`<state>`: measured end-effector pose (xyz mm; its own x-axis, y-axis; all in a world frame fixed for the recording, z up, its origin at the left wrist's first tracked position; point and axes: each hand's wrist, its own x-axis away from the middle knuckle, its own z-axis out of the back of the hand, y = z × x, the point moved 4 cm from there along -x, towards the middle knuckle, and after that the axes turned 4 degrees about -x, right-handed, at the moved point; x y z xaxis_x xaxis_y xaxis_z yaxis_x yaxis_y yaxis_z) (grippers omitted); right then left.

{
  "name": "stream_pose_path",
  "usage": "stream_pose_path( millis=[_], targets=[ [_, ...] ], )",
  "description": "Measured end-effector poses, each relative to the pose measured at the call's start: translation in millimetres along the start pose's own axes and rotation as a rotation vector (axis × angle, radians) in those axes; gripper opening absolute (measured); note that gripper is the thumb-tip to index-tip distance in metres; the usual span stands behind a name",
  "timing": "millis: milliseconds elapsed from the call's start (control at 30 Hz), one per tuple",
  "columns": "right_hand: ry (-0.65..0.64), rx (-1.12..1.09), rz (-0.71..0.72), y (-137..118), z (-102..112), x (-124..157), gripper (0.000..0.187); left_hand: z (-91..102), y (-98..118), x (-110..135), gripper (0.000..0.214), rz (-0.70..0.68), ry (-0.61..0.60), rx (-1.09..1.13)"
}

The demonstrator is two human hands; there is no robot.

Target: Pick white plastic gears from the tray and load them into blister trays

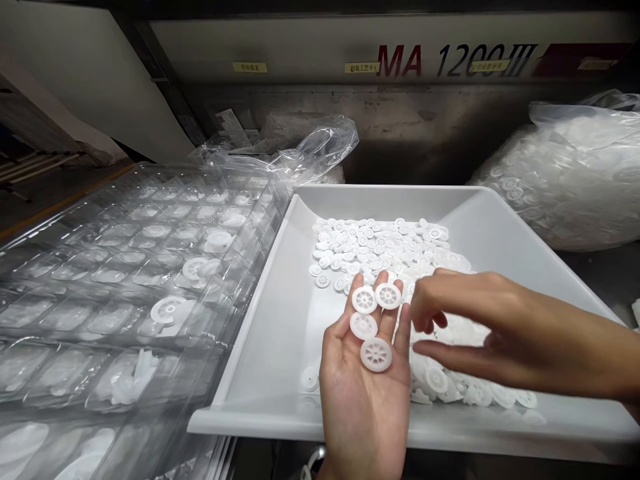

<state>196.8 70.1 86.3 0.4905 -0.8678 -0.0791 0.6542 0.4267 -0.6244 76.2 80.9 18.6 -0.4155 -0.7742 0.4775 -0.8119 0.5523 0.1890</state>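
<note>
We hold our left hand (pixel 367 413) palm up, its fingers (pixel 404 327) loosely extended and slightly parted, with four small white spoked wheels (pixel 376 355) resting on it. Two lie side by side near the ends of the fingers, one sits just below the left of these, and the nearest lies where the fingers meet the palm. All four rest on top of the skin, not pinched. Our right hand (pixel 475 327) hovers just to the right, fingers curled and thumb set apart below them; the gap between is narrow, and we see nothing held there.

Beneath both hands stands a pale grey tray (pixel 265 293) with raised side and back walls. A heap of loose white wheels (pixel 370 247) spreads from near its back edge toward its front edge, right of the middle, partly hidden by our hands. One single wheel (pixel 310 379) lies apart near the front left corner.

Against the tray's left edge we have clear compartmented blister trays (pixel 277 200), many pockets holding white parts. Beyond the back left corner sits a crumpled clear bag (pixel 320 143); beyond the right edge, a bulging bag of white parts (pixel 575 180). Behind everything, a machine panel (pixel 300 40) reads "MA 1200III".
</note>
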Motion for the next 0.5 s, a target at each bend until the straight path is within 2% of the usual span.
stream_pose_path(
  millis=[67, 233, 367, 500],
  targets=[
    [-0.054, 0.069, 0.072, -8.9, -8.1, 0.6, 0.002, 0.6, -0.8, -0.1, 0.041, 0.009, -0.028, 0.013],
    [-0.031, 0.278, 0.327, -24.7, -28.4, -0.7, 0.03, 3.8, -0.8, -1.8, 0.043, 0.038, 0.027, 0.033],
    [0.015, 0.32, 0.373, -28.8, -32.0, -1.1, 0.036, 3.1, 0.6, -3.0, 0.045, 0.06, 0.069, 0.043],
    [0.05, 0.397, 0.393, -32.1, -28.4, -3.1, 0.038, 1.6, 0.3, -3.3, 0.045, 0.063, 0.052, 0.032]
  ],
)
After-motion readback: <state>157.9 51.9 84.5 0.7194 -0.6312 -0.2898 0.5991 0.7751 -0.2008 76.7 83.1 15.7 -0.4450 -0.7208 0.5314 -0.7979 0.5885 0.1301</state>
